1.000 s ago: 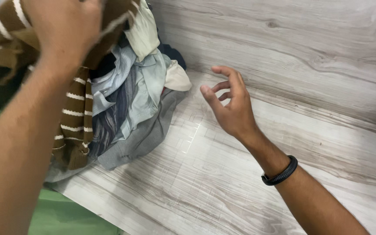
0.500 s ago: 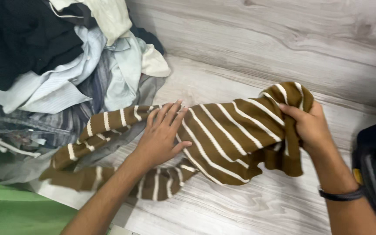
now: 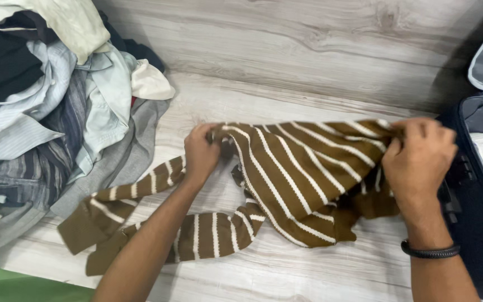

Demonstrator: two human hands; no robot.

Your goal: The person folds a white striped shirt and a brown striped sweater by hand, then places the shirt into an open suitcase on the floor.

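A brown sweater with thin white stripes (image 3: 292, 179) lies spread on the pale wood-grain surface (image 3: 308, 268). My left hand (image 3: 199, 151) pinches its upper edge at one shoulder. My right hand (image 3: 417, 159), with a black band on the wrist, grips the opposite upper edge, holding the cloth stretched between the two. The sleeves trail down to the left, toward the near edge.
A heap of clothes (image 3: 57, 112) in blue, grey, cream and black fills the left side. An open dark suitcase (image 3: 476, 212) stands at the right edge. A wood-grain wall (image 3: 286, 50) rises behind. A green strip (image 3: 12, 285) shows at the bottom left.
The sweater came off the pile onto the surface. My left hand went from flat on it to gripping its top edge, and my right hand shifted right; the view has panned right.
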